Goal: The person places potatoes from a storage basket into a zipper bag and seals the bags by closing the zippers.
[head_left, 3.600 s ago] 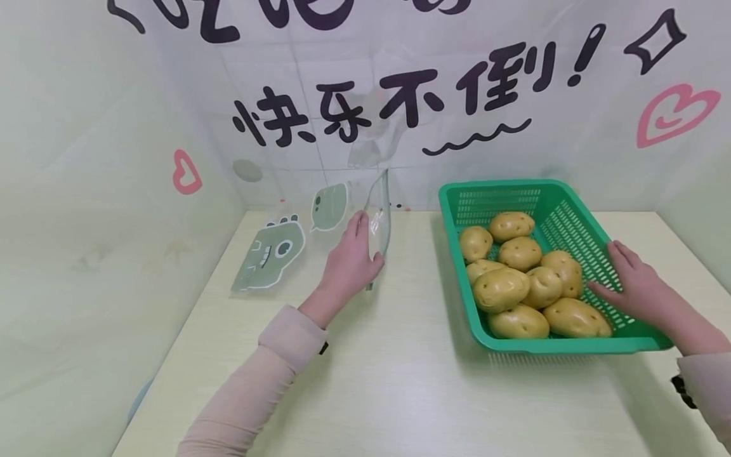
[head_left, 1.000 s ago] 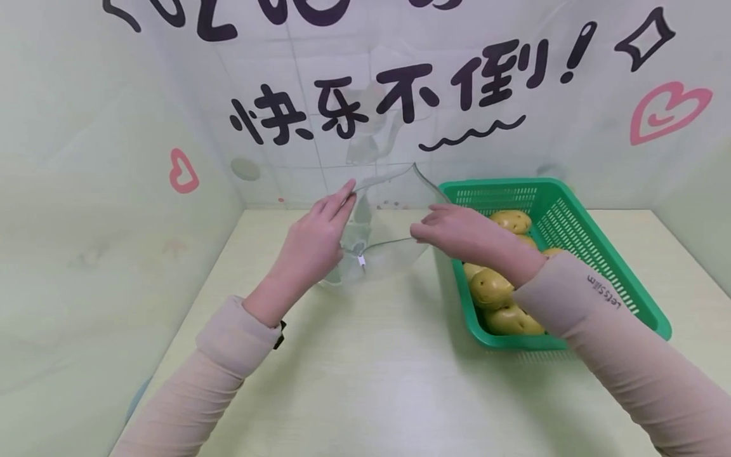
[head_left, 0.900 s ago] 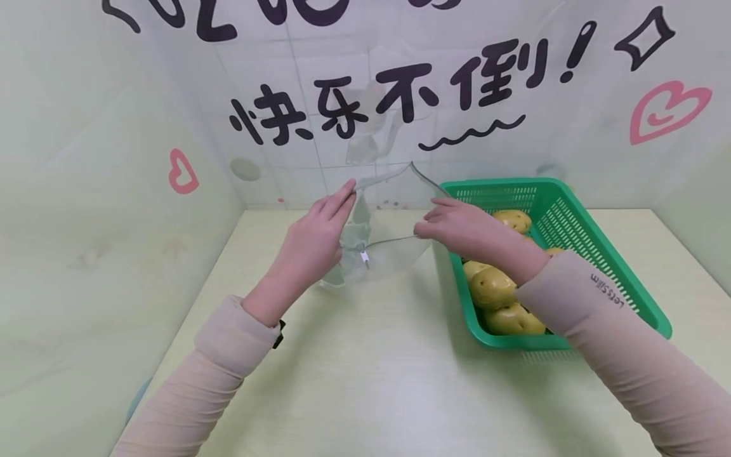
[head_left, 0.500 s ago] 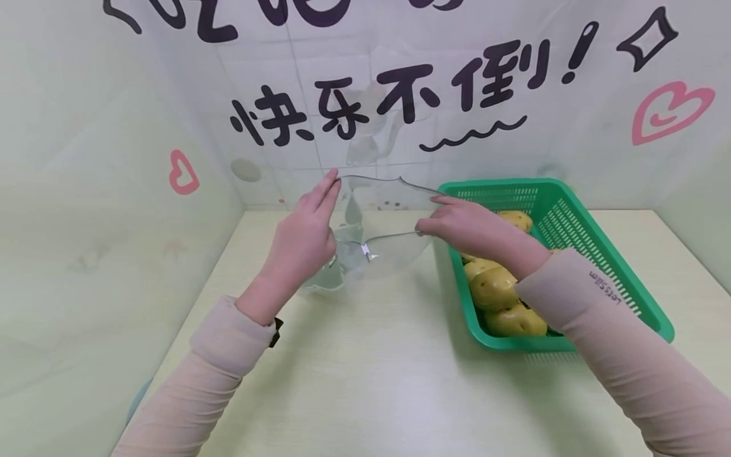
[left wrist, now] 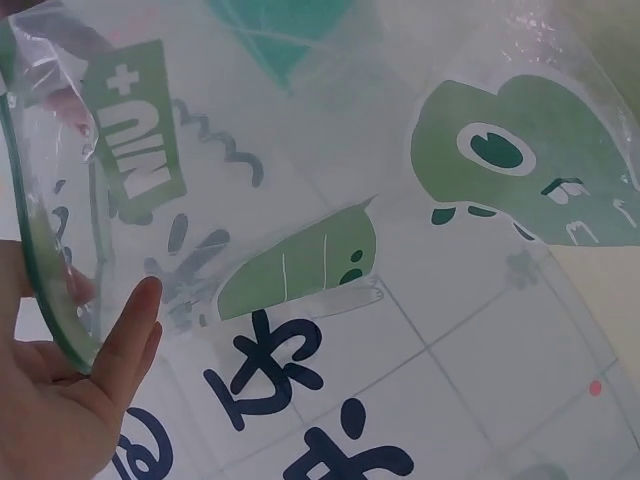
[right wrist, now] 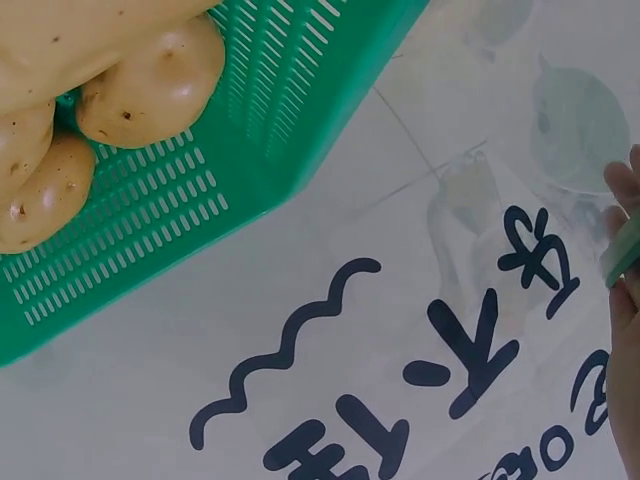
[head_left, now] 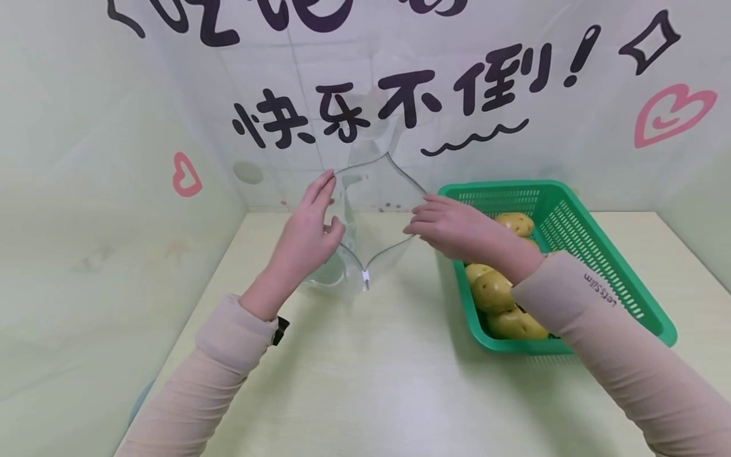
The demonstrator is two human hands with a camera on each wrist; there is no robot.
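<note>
Between the two hands there is a clear plastic bag (head_left: 374, 225) with green cartoon pictures (left wrist: 560, 140) printed on it. The left hand (head_left: 299, 238) grasps one side of its mouth, with the thumb on the inner side of the edge and the fingers on the outer side. The right hand (head_left: 457, 227) grasps the opposite side, the edge passing between its fingers. It seems that this opposite hold is chosen because such thin plastic cannot keep its own shape; the pull from both sides gives the mouth a wide, four-cornered form. The slider (head_left: 366, 277) hangs at the mouth's corner nearest to the person, between the hands, and I judge that this place leaves the edge free to spread. Whether the bag's bottom touches the bench (head_left: 365, 381), I cannot tell.

Just beside the right hand, on its outer side, stands a green basket (head_left: 514, 346), and the right forearm crosses above it. Inside, the potatoes (head_left: 492, 292) lie heaped; some are hidden under this arm. The slotted walls hold them together, and probably the basket stands here so that the potatoes are near the right hand, while the space between the hands belongs to the bag.
</note>
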